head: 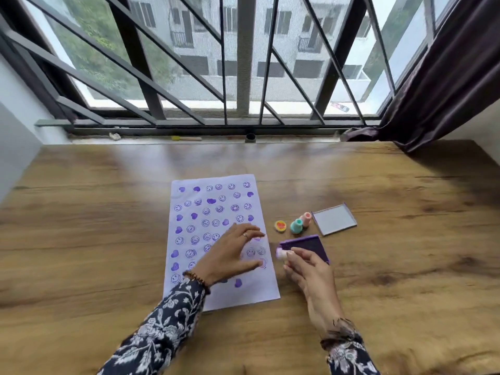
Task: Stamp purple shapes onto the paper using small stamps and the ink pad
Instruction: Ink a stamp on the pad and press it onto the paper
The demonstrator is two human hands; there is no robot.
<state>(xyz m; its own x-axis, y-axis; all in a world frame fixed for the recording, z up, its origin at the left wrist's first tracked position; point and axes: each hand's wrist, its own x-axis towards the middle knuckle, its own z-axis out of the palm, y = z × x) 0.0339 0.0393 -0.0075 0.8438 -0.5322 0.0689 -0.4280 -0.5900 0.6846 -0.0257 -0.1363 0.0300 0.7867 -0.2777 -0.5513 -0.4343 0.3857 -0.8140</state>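
A sheet of pale paper (pixel 216 239) lies on the wooden table (pixel 108 212) in front of a barred window (pixel 243 63), already covered with rows of purple smiley faces and hearts. The left hand (pixel 230 255) rests flat on the paper's lower right part, fingers spread and holding nothing, a ring on one finger and a beaded bracelet (pixel 197 280) at the wrist. Just to the right of the sheet, the right hand (pixel 305 272) pinches a small pale stamp (pixel 281 254) between its fingertips, the stamp's purple-stained face turned towards the paper, off the sheet's right edge. Directly behind that hand sits the open purple ink pad (pixel 305 244), partly hidden by the fingers. Its lid (pixel 334 219) lies apart, further back and to the right. Between the lid and the paper stand a teal stamp (pixel 296 226) and a pink stamp (pixel 306 219), close together, with a round yellow stamp (pixel 280 226) lying just to their left.
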